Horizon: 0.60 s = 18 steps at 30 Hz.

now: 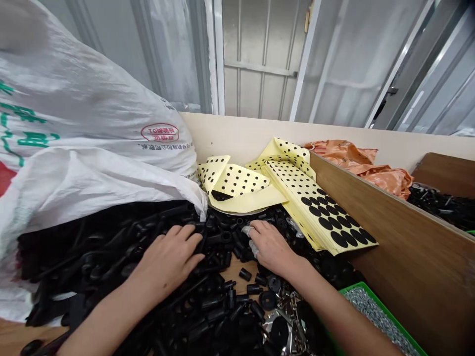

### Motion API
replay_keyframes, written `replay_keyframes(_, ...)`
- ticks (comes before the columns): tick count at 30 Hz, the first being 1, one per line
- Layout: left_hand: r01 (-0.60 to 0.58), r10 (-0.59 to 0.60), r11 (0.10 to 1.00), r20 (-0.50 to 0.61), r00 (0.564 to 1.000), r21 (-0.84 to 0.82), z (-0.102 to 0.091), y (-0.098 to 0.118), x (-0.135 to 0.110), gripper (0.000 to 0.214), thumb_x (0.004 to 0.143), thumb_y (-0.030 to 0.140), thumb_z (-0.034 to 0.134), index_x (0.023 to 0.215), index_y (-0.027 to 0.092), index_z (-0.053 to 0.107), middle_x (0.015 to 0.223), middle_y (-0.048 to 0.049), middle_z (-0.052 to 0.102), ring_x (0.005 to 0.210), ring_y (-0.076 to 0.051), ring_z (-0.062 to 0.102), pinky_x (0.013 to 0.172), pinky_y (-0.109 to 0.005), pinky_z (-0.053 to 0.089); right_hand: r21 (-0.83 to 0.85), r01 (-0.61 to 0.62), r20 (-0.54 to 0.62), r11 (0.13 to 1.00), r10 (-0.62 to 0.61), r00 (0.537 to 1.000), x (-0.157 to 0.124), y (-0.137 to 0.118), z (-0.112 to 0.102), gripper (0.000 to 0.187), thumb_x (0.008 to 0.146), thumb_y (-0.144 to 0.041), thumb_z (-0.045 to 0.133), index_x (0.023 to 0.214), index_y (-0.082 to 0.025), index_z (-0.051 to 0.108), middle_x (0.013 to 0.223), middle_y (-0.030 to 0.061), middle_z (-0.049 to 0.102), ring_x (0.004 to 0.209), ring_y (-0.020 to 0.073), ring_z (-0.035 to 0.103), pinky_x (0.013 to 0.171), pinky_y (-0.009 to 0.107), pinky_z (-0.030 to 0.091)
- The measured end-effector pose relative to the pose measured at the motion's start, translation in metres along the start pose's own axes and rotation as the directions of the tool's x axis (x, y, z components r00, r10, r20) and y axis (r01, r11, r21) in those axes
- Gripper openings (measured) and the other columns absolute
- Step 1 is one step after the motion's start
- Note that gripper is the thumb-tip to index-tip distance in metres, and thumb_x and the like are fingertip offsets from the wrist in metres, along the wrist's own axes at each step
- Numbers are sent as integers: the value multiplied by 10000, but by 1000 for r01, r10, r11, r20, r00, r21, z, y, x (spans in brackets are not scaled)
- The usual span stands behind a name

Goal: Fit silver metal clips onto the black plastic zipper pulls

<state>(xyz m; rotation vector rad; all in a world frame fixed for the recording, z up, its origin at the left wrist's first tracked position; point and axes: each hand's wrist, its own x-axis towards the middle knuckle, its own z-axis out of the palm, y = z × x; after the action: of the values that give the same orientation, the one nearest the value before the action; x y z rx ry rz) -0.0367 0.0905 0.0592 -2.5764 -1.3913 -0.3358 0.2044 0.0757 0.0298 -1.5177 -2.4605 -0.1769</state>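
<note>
A heap of black plastic parts [122, 247], tubes and small caps, spills from a big white woven sack [81, 138] onto a wooden bench. My left hand [170, 257] lies palm down on the heap, fingers spread among the tubes. My right hand [269, 244] rests on the parts just to the right, fingers curled down into the pile, with grey tape or covers on two fingertips. What the curled fingers hold, if anything, is hidden. Yellow sheets with black round pads [319, 207] lie right behind my right hand.
A wooden divider [408, 237] runs along the right; beyond it lie an orange bag [363, 163] and more black parts [445, 207]. A green tray of small metal pieces [378, 311] sits at bottom right, with loose metal clips [289, 316] beside it. Grey wall panels stand behind the bench.
</note>
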Motion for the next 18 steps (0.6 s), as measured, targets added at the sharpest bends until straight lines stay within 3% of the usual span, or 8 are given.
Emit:
replay_keyframes(4,-28,12,993,139,990,117,8,15,6,205,795,241,526,964,193,631,1121,-102,575,1031,-297,486,759,-404,421,-18,37,5,999,-37,999,35,-7,15,257,828,-152,419,1065,-153,520,1097,96,490,1024,224,403,852,345,372)
replay_keyframes(8,-34,13,991,163,987,126,11,19,11,204,777,221,546,956,177,633,1130,-119,577,1046,-316,473,769,-435,407,-33,33,23,999,-32,999,53,-11,27,225,823,-218,436,1017,-178,543,1119,90,497,1045,257,384,805,376,390)
replay_keyframes(13,-70,62,996,126,990,58,16,19,19,232,774,207,545,998,183,602,1128,-102,561,1028,-280,478,796,-395,424,-48,46,68,998,-43,997,40,-12,35,277,786,-241,476,1042,-150,527,1080,112,511,968,266,421,761,394,394)
replay_keyframes(18,-109,105,994,118,988,28,23,21,41,204,776,171,542,972,182,599,1063,-83,579,1007,-251,497,804,-357,445,-33,99,135,995,-94,986,23,-9,24,213,770,-304,519,938,-178,554,955,64,551,887,229,457,733,335,400)
